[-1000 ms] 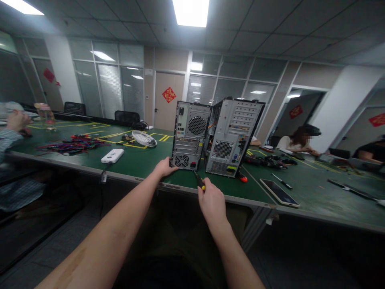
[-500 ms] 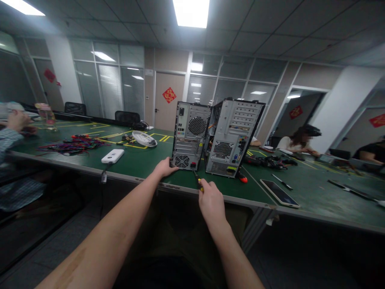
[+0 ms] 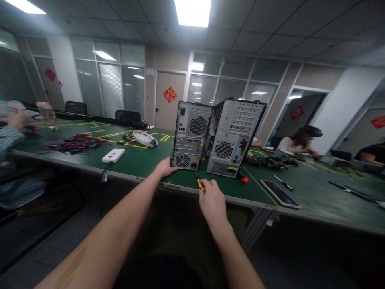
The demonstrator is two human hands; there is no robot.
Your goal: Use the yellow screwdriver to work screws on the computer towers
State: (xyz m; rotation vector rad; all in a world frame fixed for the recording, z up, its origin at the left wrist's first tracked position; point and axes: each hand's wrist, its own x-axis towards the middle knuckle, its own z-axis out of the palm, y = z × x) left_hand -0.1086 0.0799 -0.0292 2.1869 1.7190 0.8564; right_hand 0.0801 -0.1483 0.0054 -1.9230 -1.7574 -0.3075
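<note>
Two computer cases stand upright side by side on the green table (image 3: 144, 168), backs towards me. The slimmer case (image 3: 189, 146) is on the left, the wider case (image 3: 233, 160) on the right. At the slimmer case's lower left corner is my left hand (image 3: 165, 166), touching its side; its fingers are partly hidden behind the case. My right hand (image 3: 213, 198) is closed round a yellow and black screwdriver (image 3: 199, 183), whose tip points at the bottom edge of the slimmer case, near the red switch.
Left: a white power bank (image 3: 113, 155) with a cable, tangled wires (image 3: 75, 143), a white oval basket-like object (image 3: 144, 138). Right: a phone (image 3: 279, 193), a thin tool (image 3: 282, 182), black cables (image 3: 272, 161), a red-tipped handle (image 3: 244, 180). People sit at both sides.
The screwdriver's handle has turned slightly in my right hand, showing more yellow. My left hand stays against the slimmer case. The whole view has shifted very slightly.
</note>
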